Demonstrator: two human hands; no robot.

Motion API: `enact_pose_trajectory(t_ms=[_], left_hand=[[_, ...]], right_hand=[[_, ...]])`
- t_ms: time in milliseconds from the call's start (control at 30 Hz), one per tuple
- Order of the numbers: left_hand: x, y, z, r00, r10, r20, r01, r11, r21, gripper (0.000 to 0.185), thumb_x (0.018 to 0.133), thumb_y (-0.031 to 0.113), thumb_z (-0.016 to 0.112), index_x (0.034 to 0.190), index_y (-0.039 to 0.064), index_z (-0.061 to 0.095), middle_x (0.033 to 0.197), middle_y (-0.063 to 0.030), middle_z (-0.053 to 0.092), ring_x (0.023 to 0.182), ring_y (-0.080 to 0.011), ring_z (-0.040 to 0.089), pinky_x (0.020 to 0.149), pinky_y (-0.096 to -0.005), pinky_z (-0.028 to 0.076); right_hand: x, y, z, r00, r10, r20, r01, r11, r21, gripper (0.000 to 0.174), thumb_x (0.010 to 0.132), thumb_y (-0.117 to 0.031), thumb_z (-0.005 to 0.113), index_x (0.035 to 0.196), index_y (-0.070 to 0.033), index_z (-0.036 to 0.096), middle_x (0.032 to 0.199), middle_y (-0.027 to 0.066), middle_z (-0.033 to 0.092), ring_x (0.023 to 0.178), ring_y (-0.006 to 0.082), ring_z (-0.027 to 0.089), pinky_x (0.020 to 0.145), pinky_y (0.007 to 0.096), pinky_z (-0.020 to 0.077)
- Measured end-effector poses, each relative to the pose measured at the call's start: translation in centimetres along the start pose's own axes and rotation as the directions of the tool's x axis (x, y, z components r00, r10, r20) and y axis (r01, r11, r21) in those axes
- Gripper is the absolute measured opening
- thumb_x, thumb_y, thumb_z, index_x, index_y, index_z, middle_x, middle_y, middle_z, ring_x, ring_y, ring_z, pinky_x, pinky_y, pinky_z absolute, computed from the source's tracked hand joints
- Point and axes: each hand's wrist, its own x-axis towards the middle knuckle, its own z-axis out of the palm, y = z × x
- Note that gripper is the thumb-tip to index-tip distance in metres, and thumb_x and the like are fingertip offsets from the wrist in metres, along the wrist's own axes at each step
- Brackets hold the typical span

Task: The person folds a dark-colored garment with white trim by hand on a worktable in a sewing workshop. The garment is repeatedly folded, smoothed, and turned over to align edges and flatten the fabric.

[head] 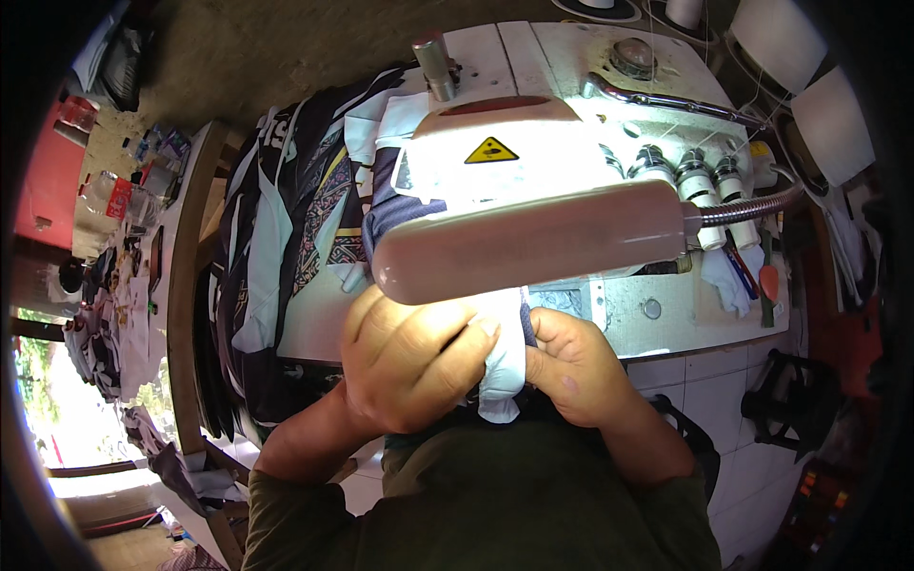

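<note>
Pinched in the fingers of my left hand (421,364) is a white fabric band (505,378), its lower end hanging towards my lap. My right hand (582,364) grips a dark blue fabric edge (529,328) between thumb and fingers, right beside the band. Whether the two fabrics are joined cannot be seen. Both hands are at the front edge of an industrial sewing machine's table (314,332). A lamp (528,239) on a flexible neck covers the upper part of the fabric and the needle area. Behind it stands the brightly lit machine head (493,171).
Dark and white printed garments (264,235) are heaped on the left, draping over the edge. Small tools (742,271) and a white cloth (721,275) lie at the right. Thread cones (778,43) stand at the far right. Beyond the garments is a wooden-edged side table (189,285).
</note>
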Motion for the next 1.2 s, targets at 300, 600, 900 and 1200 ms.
enact_pose_trajectory(t_ms=[300, 600, 900, 1200], left_hand=[[1.1, 0.3, 0.4, 0.991, -0.094, 0.093, 0.105, 0.988, -0.117, 0.035, 0.072, 0.003, 0.081, 0.106, 0.005, 0.073, 0.11, -0.0154, 0.071, 0.098, -0.0353, 0.072, 0.085, -0.0466, 0.056], [1.5, 0.2, 0.3, 0.971, -0.17, 0.17, 0.187, 0.978, -0.088, 0.039, 0.071, 0.004, 0.083, 0.109, 0.004, 0.075, 0.112, -0.015, 0.073, 0.102, -0.0342, 0.07, 0.09, -0.0458, 0.054], [1.7, 0.1, 0.6, 0.951, -0.235, 0.202, 0.262, 0.957, -0.122, 0.038, 0.074, 0.007, 0.085, 0.111, 0.004, 0.076, 0.112, -0.0141, 0.074, 0.102, -0.0325, 0.071, 0.089, -0.0431, 0.055], [2.5, 0.4, 0.4, 0.931, -0.275, 0.24, 0.318, 0.934, -0.165, 0.039, 0.075, 0.007, 0.083, 0.114, 0.003, 0.076, 0.114, -0.0167, 0.073, 0.102, -0.0354, 0.071, 0.089, -0.0439, 0.054]], right_hand=[[0.2, 0.5, -0.3, 1.0, -0.018, 0.02, 0.017, 0.999, 0.029, 0.017, 0.108, -0.006, 0.057, 0.12, 0.004, 0.065, 0.106, 0.0057, 0.074, 0.095, 0.0068, 0.067, 0.08, 0.0249, 0.0545], [0.2, 0.4, -0.2, 0.999, -0.028, 0.026, 0.028, 1.0, -0.013, 0.019, 0.109, -0.007, 0.058, 0.12, 0.004, 0.066, 0.107, 0.0063, 0.074, 0.096, 0.0072, 0.067, 0.081, 0.0261, 0.0551], [0.4, 0.3, -0.2, 1.0, -0.009, 0.023, 0.01, 0.999, -0.042, 0.018, 0.109, -0.01, 0.059, 0.118, 0.003, 0.067, 0.104, 0.0037, 0.074, 0.093, 0.0058, 0.065, 0.08, 0.0258, 0.0545], [0.4, 0.3, -0.2, 0.999, -0.023, 0.038, 0.024, 1.0, -0.017, 0.018, 0.11, -0.011, 0.059, 0.117, 0.003, 0.067, 0.103, 0.0034, 0.074, 0.091, 0.0056, 0.065, 0.079, 0.0255, 0.0542]])
